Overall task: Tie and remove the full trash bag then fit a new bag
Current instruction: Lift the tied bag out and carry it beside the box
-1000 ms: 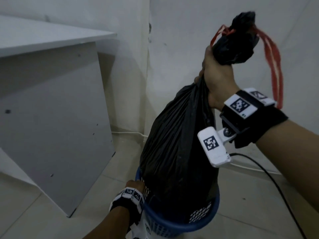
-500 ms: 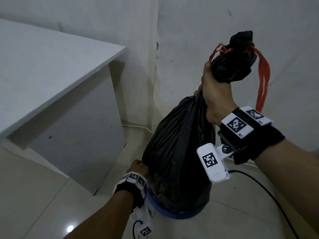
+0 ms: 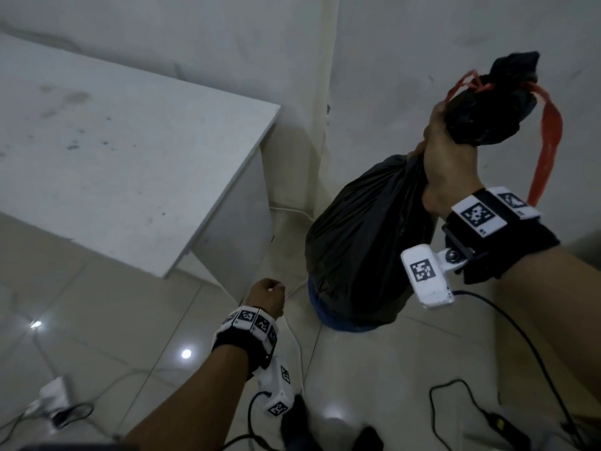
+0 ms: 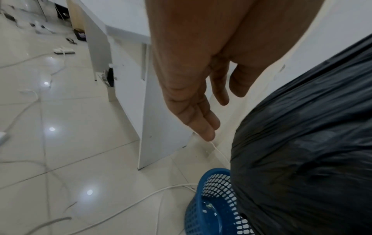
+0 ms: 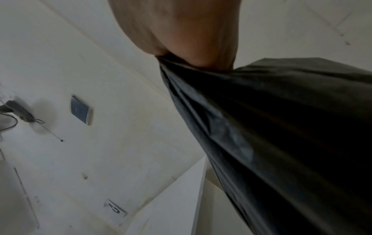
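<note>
My right hand [image 3: 445, 167] grips the twisted neck of the full black trash bag [image 3: 364, 255] and holds it up. The knotted top with red drawstrings [image 3: 546, 151] sticks out above my fist. In the right wrist view the bag [image 5: 281, 143] hangs from my clenched right hand [image 5: 191, 44]. The blue perforated bin [image 4: 211, 203] stands on the floor under the bag, and its inside bottom shows. In the head view only the bin's rim [image 3: 344, 325] shows below the bag. My left hand [image 3: 266, 297] hangs free left of the bin, fingers relaxed and empty [image 4: 203, 122].
A white desk [image 3: 130, 157] stands to the left, its side panel [image 4: 161, 127] close to the bin. Walls meet in a corner behind. White and black cables [image 3: 520, 346] and a power strip [image 3: 52, 398] lie on the tiled floor.
My left hand has let go of the bin's rim and drawn back to the left. The bag has risen further out of the bin.
</note>
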